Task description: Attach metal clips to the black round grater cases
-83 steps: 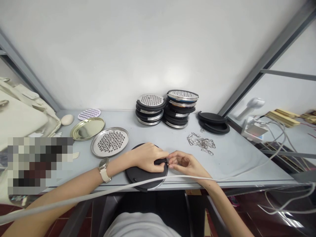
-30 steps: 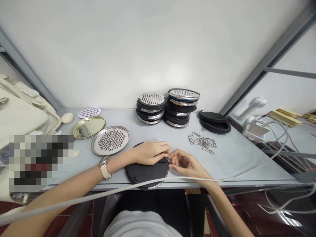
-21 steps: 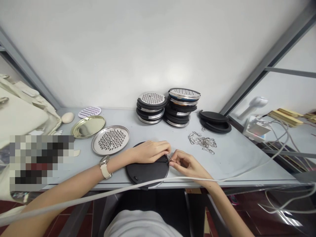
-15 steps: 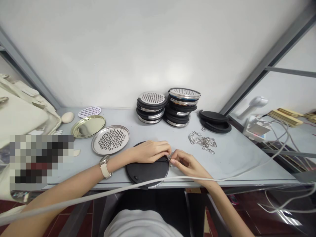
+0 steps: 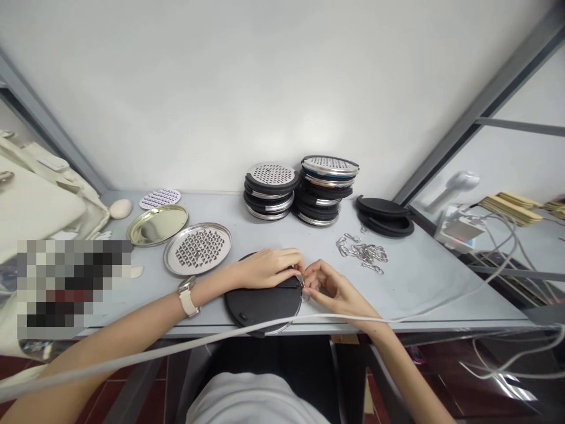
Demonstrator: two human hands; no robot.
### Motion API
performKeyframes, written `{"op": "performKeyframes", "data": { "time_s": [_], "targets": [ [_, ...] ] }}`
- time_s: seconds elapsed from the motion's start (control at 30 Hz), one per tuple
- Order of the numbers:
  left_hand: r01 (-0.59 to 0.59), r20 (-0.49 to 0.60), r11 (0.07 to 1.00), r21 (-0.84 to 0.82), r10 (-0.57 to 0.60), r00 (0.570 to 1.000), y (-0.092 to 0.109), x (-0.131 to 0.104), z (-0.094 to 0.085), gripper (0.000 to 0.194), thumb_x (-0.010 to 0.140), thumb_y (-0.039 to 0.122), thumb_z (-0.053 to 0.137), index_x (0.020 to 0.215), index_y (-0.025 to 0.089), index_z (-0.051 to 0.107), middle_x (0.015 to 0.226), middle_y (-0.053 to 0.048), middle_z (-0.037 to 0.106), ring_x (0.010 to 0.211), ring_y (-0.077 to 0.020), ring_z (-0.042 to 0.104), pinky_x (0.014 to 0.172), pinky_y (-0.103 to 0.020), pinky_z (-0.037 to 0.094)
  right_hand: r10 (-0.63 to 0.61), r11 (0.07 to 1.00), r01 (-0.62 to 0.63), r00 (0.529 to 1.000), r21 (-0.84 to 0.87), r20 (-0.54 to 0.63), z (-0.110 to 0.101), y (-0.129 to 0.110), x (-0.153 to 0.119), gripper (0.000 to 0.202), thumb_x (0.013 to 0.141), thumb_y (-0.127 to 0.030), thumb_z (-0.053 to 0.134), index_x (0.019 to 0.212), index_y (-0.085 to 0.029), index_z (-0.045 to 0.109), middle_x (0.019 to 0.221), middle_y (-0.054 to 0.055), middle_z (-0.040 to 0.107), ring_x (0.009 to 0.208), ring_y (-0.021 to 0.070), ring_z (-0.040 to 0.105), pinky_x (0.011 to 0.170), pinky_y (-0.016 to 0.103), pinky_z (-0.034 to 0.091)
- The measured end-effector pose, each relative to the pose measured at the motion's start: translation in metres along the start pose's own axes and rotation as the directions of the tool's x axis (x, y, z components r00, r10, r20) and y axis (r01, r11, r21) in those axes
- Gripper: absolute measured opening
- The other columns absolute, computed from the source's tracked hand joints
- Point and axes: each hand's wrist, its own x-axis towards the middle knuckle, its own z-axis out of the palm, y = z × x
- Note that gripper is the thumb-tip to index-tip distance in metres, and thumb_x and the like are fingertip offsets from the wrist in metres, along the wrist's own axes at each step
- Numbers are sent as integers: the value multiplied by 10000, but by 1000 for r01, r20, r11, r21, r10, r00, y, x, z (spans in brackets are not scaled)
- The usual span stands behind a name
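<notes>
A round black case (image 5: 265, 306) lies flat at the table's front edge. Across its upper part rests my left hand (image 5: 271, 269), its fingers closed round the case's right rim. My right hand (image 5: 329, 287) pinches a small metal clip (image 5: 302, 281) at that rim, close to my left fingertips. A loose pile of metal clips (image 5: 364, 253) lies to the right. Left of the case are a round metal grater (image 5: 198, 248), a gold-coloured round plate (image 5: 158, 225) and a white perforated disc (image 5: 160, 199).
Two stacks of round graters (image 5: 271, 191) (image 5: 329, 191) stand at the back. Black round cases (image 5: 384, 217) sit right of them. A white cable (image 5: 247, 331) crosses in front of the hands. A cream bag (image 5: 39, 194) is at the left, a handheld device (image 5: 454, 189) at the right.
My right hand's fingers have shifted slightly upward at the case's rim, and the clip's angle has changed a little. My left hand stays on the case.
</notes>
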Motion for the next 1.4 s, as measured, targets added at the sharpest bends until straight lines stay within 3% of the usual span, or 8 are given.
{"op": "performKeyframes", "data": {
  "time_s": [0.23,0.6,0.83,0.97,1.13,1.23,1.4],
  "targets": [
    [24,-32,997,-70,-27,999,-1,0,0,116,953,205,466,1037,177,541,956,-28,631,805,-133,577,731,-230,416,12,1000,-12,1000,5,27,0,-3,-1,262,884,-374,615,1055,-230,478,790,-9,580,716,138,522,694,268,429],
    [11,-38,999,-34,-12,999,-2,0,0,124,946,223,471,1001,169,568,948,-35,593,785,-128,543,723,-221,402,12,1000,-14,998,23,60,-1,-2,-1,323,880,-337,634,1140,-232,475,799,-11,607,728,129,541,717,266,427],
    [39,-24,999,-17,-40,999,1,0,-1,105,927,230,491,981,175,563,853,-2,562,650,-98,479,642,-208,377,33,997,-38,996,66,77,-2,0,-1,345,865,-338,654,1142,-230,480,775,-19,614,716,125,549,705,262,427],
    [113,-3,993,-31,-113,994,3,-1,-1,134,921,262,499,1029,188,530,708,39,511,621,-105,495,601,-204,364,37,996,-43,996,73,83,-2,-1,-1,356,860,-335,661,1142,-227,474,780,-18,625,717,127,559,694,261,427],
    [110,-11,994,-8,-110,994,4,0,-1,106,916,252,494,1002,191,508,739,35,548,611,-97,504,590,-203,355,45,997,-50,995,54,86,-3,-2,-1,356,857,-334,663,1147,-222,490,772,-19,626,702,121,555,668,249,418],
    [103,-39,994,42,-101,994,5,0,0,86,921,266,481,935,185,502,739,29,566,606,-98,501,582,-209,344,49,998,-51,995,29,84,-2,-4,-1,369,853,-338,667,1164,-225,505,774,-19,625,689,117,545,646,243,408],
    [84,-33,957,279,-78,996,9,-1,1,256,897,331,481,687,186,463,624,31,550,530,-109,459,537,-254,290,66,997,-69,994,29,81,-2,-6,-1,369,851,-335,667,1174,-224,527,772,-17,620,705,124,550,661,249,418]
  ]
}}
